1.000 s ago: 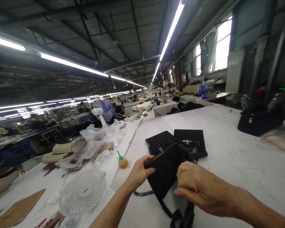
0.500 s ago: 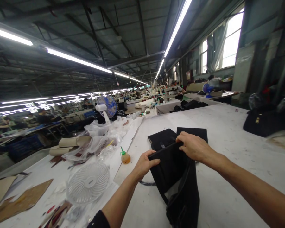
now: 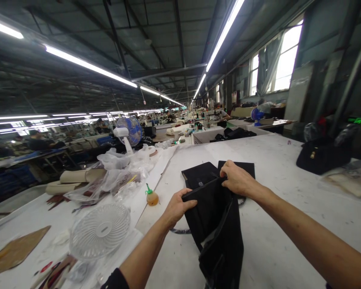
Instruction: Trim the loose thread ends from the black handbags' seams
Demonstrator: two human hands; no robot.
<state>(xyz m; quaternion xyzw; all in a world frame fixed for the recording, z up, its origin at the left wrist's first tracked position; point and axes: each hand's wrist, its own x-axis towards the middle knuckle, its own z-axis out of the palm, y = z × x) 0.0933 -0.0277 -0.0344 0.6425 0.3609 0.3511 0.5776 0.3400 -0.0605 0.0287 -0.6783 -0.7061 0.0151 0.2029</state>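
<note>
A white desk [image 3: 276,233] is stretching across the lower frame. The black bag [image 3: 210,212] is hanging over it at lower center, its top edge slanting and its lower part folding toward the bottom of the frame. A second bag [image 3: 325,158] is sitting at the right. The white fan cover [image 3: 100,230] is lying flat at lower left. Two black pieces [image 3: 200,172] are lying just beyond the held bag — partly hidden by it. The right hand [image 3: 237,178] is pinching the bag's top edge near its right end; the left hand [image 3: 178,206] is gripping the upper left corner, thumb on the near face. A green-topped bottle [image 3: 152,197] is standing left of that hand — near, but not touching.
</note>
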